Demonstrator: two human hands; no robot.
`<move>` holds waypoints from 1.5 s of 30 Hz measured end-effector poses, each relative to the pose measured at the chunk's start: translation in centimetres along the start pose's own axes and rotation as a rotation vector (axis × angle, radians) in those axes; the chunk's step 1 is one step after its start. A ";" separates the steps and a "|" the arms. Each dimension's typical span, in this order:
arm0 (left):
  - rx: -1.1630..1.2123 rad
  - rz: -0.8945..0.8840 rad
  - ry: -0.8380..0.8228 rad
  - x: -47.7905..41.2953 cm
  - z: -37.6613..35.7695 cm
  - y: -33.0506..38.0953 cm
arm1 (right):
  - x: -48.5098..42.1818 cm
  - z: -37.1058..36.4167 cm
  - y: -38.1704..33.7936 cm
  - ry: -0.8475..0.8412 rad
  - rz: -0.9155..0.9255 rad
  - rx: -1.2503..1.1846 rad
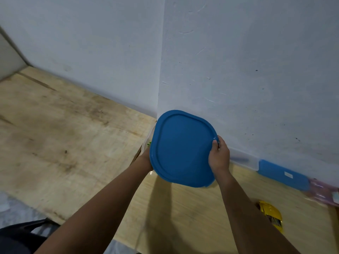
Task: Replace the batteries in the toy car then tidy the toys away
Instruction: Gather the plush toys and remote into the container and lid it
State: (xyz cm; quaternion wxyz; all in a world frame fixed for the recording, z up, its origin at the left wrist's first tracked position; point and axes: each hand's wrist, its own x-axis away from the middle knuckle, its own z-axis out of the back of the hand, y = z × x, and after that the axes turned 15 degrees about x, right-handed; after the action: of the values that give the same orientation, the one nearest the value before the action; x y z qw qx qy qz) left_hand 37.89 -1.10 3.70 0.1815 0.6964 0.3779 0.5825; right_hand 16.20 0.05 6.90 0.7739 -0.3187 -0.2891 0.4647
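Note:
A blue, rounded-square lid (180, 147) is held tilted above a clear plastic container (147, 139), of which only the left rim shows. My right hand (219, 156) grips the lid's right edge, thumb on top. Most of my left hand (145, 158) is hidden under the lid's left side, beside the container; its fingers do not show. A bit of green peeks out inside the container. No toy car or batteries are in view.
The container sits at the corner where the wooden table (192, 217) meets the pale wall (238, 70). A blue-lidded box (282, 176) and a pinkish box (324, 193) lie along the wall at right. A yellow packet (271, 215) lies on the table. Worn wooden floor (55, 134) spreads left.

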 end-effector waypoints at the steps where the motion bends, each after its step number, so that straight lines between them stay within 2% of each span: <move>1: 0.019 0.025 0.029 -0.2 -0.1 0.5 | 0.1 0.0 0.0 0.001 0.004 -0.002; 2: 0.024 0.022 0.071 0.2 -0.1 1.3 | 0.2 0.2 -0.1 0.001 0.008 -0.004; 5: -0.007 0.159 0.025 -0.1 -0.1 2.6 | 0.1 0.6 -0.2 0.011 0.027 -0.012; 10: -0.251 0.110 -0.108 0.2 0.3 4.0 | -0.4 0.9 -0.1 0.024 0.023 -0.006; 12: -0.170 0.106 -0.010 0.3 0.3 3.6 | -0.5 0.7 0.0 0.025 0.013 -0.011; 17: 0.274 0.108 -0.018 2.2 -1.8 1.0 | -0.5 0.3 0.3 0.027 -0.024 0.003; 18: 0.263 0.110 -0.015 2.3 -2.1 1.0 | -0.5 0.3 0.4 0.028 -0.028 0.003; 22: -0.373 -0.037 -0.156 1.5 -0.6 3.5 | -0.8 0.4 0.8 0.050 -0.044 0.004; 24: -0.730 -0.288 -0.179 1.3 1.5 5.0 | -1.0 0.1 0.8 0.055 -0.059 0.003; 25: -0.725 -0.366 -0.144 1.4 2.6 5.7 | -1.0 -0.1 0.7 0.056 -0.060 0.007; 27: -0.511 -0.509 0.002 1.7 4.2 6.4 | -1.2 -0.8 0.6 0.050 -0.048 0.022; 29: -0.423 -0.581 0.155 1.2 5.1 6.2 | -1.2 -1.9 0.6 0.047 -0.031 0.072; 30: -0.488 -0.564 0.158 0.9 5.2 5.9 | -1.2 -2.6 0.5 0.051 -0.022 0.107; 33: -0.591 -0.397 0.034 0.1 4.5 3.8 | -0.7 -4.5 0.7 0.099 -0.053 0.205; 35: -0.653 -0.446 0.042 -0.6 4.1 2.6 | -0.4 -5.3 0.6 0.141 -0.117 0.299; 37: -0.700 -0.537 0.140 -1.3 4.1 2.0 | -0.1 -5.6 0.5 0.118 -0.145 0.269; 39: -0.703 -0.566 0.179 -1.9 4.1 1.9 | -0.1 -5.7 0.7 0.069 -0.094 0.203; 45: -0.855 -0.679 0.205 -3.1 3.2 2.0 | -0.6 -4.8 1.8 0.075 0.011 0.278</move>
State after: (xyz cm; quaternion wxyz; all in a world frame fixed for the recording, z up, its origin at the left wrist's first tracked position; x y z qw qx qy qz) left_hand 41.45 -4.08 2.12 0.5878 0.3398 0.3267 0.6575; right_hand 18.61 -0.94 2.42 0.8183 -0.2272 -0.1908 0.4922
